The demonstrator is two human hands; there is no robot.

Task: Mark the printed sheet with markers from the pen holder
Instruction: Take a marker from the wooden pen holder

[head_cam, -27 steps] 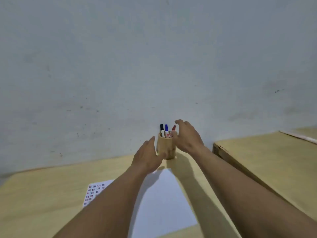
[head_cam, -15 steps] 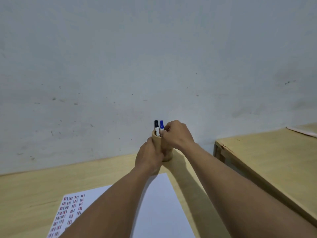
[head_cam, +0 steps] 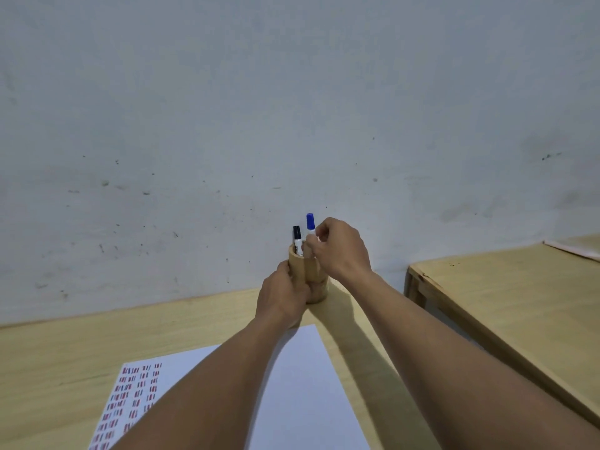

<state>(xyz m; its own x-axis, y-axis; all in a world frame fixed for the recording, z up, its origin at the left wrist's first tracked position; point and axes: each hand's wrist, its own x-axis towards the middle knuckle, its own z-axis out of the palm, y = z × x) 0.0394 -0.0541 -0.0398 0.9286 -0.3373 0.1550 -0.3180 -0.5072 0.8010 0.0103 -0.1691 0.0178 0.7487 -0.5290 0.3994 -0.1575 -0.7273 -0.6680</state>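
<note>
A round wooden pen holder (head_cam: pixel 304 266) stands on the table close to the wall. My left hand (head_cam: pixel 283 298) wraps its left side. My right hand (head_cam: pixel 339 248) is over its rim, fingers pinched on the blue-capped marker (head_cam: pixel 310 222), which sits higher than the black-capped marker (head_cam: pixel 297 239) beside it. The red marker is hidden behind my right hand. The white printed sheet (head_cam: pixel 305 384) lies near me under my forearms, with rows of small red and blue marks at its left edge.
The light wooden table (head_cam: pixel 65 352) runs up to a grey wall (head_cam: pixel 292 108). A second wooden table (head_cam: pixel 506 293) stands to the right across a narrow gap, with a white sheet edge (head_cam: pixel 574 248) at its far corner.
My left hand closed around the pen holder. My right hand came down on the markers, and the blue marker now stands raised above the black one. The view tilted down toward the sheet.
</note>
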